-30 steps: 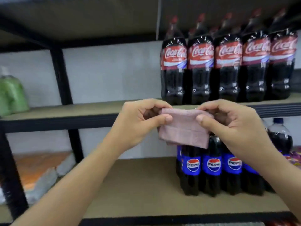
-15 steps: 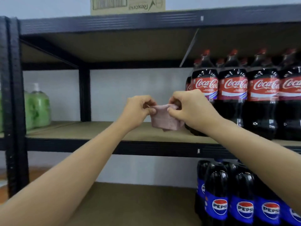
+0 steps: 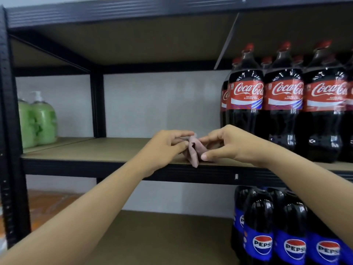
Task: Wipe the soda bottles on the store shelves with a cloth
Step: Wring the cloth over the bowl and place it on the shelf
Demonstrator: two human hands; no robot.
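Note:
A small pink cloth (image 3: 194,152), folded narrow, hangs between my two hands over the front edge of the middle shelf (image 3: 95,152). My left hand (image 3: 168,145) pinches its left side with thumb and fingers. My right hand (image 3: 225,145) pinches its right side. Several Coca-Cola bottles (image 3: 246,104) with red labels stand on the middle shelf just right of my right hand. Pepsi bottles (image 3: 261,226) with blue labels stand on the shelf below at the right.
Green soap pump bottles (image 3: 38,119) stand at the far left of the middle shelf. Black metal uprights (image 3: 98,104) frame the bays. The lower shelf board (image 3: 162,236) stretches left of the Pepsi bottles.
The view has tilted up from the Pepsi shelf to the Coca-Cola shelf. My hands have come closer together, folding the cloth from a flat rectangle into a narrow bunch.

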